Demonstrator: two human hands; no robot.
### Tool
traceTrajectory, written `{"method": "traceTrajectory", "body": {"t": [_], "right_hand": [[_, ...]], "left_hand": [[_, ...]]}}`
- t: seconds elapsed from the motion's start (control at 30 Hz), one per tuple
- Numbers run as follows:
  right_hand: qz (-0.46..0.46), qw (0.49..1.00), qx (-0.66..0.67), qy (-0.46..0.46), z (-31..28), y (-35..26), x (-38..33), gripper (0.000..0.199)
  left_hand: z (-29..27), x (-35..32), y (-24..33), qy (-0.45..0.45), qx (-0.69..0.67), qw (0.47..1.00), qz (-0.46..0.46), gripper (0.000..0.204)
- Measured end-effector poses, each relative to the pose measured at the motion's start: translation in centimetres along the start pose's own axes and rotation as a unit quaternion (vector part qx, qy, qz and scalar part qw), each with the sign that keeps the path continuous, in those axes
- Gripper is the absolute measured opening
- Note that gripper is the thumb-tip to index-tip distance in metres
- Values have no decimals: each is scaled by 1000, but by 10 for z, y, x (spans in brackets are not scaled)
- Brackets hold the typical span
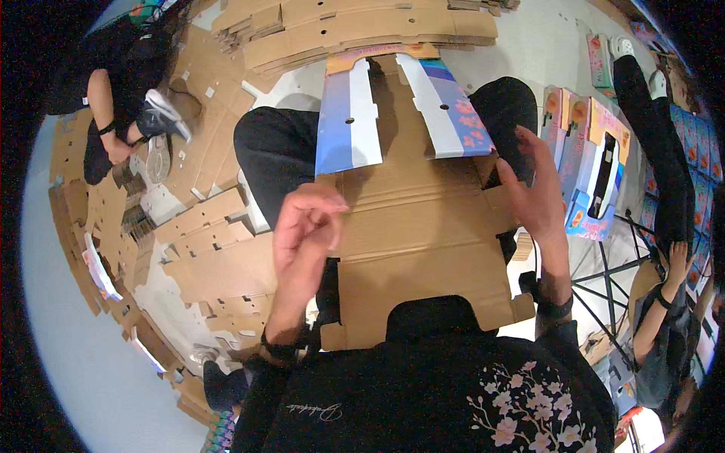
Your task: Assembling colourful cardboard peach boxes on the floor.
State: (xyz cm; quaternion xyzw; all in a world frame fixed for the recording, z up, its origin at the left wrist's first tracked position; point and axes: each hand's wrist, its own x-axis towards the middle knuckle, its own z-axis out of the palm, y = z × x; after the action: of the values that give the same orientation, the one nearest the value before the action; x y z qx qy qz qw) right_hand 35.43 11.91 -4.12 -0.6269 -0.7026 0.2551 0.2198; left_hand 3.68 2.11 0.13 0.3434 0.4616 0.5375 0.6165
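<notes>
A partly folded cardboard box (423, 241) lies across my lap, brown inside face up. Its far end stands folded, with blue-and-white printed side flaps (355, 113) turned inward and an orange printed edge at the back. The near panel with a curved cut-out rests against my black shirt. My left hand (306, 230) hovers by the box's left edge, fingers curled in and nothing visible in them. At the right edge my right hand (538, 189) has its fingers spread, near the corner of the right printed flap; whether it touches the cardboard is unclear.
Flat brown cardboard sheets (370, 34) are stacked beyond the box, with more sheets (219, 264) at left. Folded printed boxes (593, 162) stand at right beside a black metal frame (612, 279). Other people sit at left (128, 83) and right (653, 332).
</notes>
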Motion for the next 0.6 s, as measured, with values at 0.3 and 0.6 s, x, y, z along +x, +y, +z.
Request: {"method": "traceTrajectory", "body": {"t": [0.3, 0.6], "right_hand": [[219, 956, 151, -123, -23, 22, -29, 51], [18, 930, 322, -176, -19, 4, -41, 86]], "left_hand": [[-63, -30, 5, 83, 434, 879, -180, 43], [-24, -25, -3, -36, 447, 894, -13, 69]]}}
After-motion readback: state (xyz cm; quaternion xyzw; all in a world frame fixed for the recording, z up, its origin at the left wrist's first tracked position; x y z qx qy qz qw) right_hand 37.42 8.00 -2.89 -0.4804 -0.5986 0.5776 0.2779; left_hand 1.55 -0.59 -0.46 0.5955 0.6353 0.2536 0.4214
